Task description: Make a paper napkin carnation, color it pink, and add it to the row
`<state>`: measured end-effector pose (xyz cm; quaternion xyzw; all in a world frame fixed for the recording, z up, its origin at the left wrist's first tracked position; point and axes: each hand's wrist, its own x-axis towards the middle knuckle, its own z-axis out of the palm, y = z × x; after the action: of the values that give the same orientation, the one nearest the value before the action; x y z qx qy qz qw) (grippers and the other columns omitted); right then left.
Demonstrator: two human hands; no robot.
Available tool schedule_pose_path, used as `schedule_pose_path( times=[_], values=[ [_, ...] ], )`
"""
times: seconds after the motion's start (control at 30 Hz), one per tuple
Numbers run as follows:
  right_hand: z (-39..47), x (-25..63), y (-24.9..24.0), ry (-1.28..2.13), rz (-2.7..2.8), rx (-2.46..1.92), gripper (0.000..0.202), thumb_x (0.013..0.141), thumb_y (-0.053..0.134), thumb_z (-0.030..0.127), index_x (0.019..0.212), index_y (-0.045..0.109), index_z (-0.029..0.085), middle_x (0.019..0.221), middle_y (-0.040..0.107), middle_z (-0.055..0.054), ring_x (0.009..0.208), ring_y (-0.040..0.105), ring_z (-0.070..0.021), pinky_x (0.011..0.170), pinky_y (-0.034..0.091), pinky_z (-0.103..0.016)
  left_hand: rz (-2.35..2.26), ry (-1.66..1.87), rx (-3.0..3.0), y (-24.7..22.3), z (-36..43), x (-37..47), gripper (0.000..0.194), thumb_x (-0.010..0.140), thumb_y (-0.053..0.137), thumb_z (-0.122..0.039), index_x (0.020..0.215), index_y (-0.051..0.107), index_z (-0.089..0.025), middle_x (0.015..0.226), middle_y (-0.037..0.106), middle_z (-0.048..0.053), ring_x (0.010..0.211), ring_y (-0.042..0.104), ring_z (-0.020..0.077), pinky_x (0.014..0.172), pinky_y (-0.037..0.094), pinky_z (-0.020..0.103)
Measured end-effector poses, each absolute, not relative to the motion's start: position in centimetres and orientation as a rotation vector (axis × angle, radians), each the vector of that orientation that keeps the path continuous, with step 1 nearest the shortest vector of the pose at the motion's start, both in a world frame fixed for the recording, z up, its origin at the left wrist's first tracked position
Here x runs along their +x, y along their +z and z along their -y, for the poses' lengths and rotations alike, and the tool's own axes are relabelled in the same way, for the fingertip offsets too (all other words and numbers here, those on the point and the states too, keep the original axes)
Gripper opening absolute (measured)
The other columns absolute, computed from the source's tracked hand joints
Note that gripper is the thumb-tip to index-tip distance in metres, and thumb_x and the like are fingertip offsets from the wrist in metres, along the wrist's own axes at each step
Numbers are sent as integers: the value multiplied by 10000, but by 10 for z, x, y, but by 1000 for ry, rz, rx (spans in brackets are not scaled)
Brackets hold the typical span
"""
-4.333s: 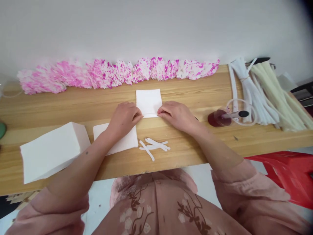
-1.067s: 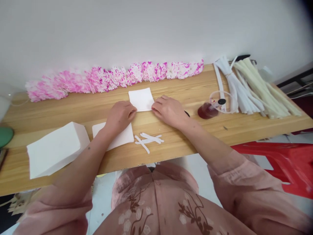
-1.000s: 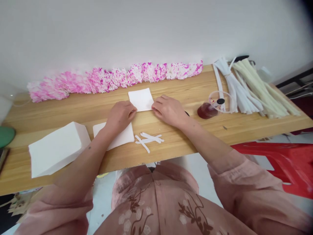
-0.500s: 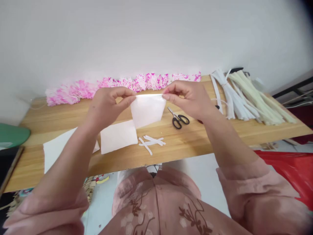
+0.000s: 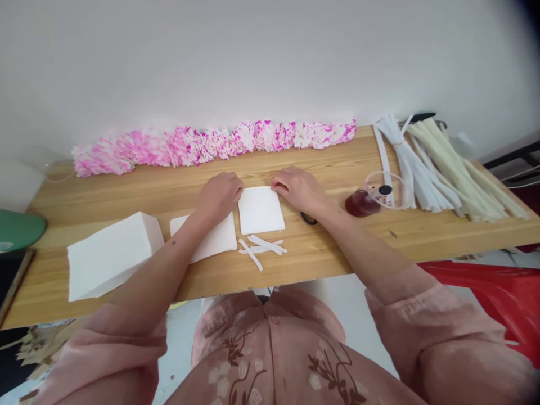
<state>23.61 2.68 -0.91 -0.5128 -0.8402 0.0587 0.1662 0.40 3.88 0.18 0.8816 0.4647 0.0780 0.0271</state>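
Note:
A small white sheet of tissue paper (image 5: 261, 212) lies on the wooden table, its far edge between my two hands. My left hand (image 5: 223, 196) pinches the far left corner, fingers closed. At the far right corner my right hand (image 5: 297, 190) is likewise closed on the edge. Just below the sheet lie several short white strips (image 5: 262, 246), some crossed. Another flat white sheet (image 5: 217, 241) is partly under my left forearm. A thick stack of white paper (image 5: 109, 256) stands farther left. Black-handled scissors (image 5: 309, 218) are mostly hidden behind my right wrist.
Pink-and-white ruffled paper flowers (image 5: 211, 145) line the wall. To the right are a cup of dark red liquid (image 5: 363, 202) with a clear lid (image 5: 399, 191), a white strip bundle (image 5: 415, 169) and a cream bundle (image 5: 464, 174). A green container (image 5: 21, 229) stands at the left.
Both hands have come down with the sheet from above the table, and it now lies flat. The cup and the paper stack, covered before by my arms, now show.

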Motion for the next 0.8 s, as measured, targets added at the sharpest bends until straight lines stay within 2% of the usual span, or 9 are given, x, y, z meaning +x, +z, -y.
schedule_pose_path(
  times=[0.37, 0.63, 0.8],
  values=[
    [-21, 238, -19, -173, 2491, -1399, 237, 973, 484, 226, 844, 674, 168, 869, 669, -83, 858, 540, -224, 661, 326, -326, -1460, 132, 2899, 0, -32, 2, 286, 939, 423, -211, 777, 649, -148, 848, 663, 112, 833, 607, 245, 649, 373, 329],
    [-20, 238, -16, -203, 2534, -1401, 294, 991, 456, 255, 822, 677, 161, 857, 668, -88, 855, 547, -225, 666, 331, -332, -1371, 145, 3006, -2, -33, -1, 328, 943, 397, -197, 736, 645, -143, 812, 659, 106, 777, 599, 242, 665, 355, 350],
    [-18, 239, -14, -159, 2546, -1395, 347, 1004, 409, 259, 809, 684, 177, 877, 673, -92, 870, 547, -232, 661, 329, -344, -1323, 154, 2988, -4, -35, -4, 332, 948, 389, -184, 783, 676, -151, 886, 686, 109, 818, 606, 248, 743, 386, 382]
  ],
)
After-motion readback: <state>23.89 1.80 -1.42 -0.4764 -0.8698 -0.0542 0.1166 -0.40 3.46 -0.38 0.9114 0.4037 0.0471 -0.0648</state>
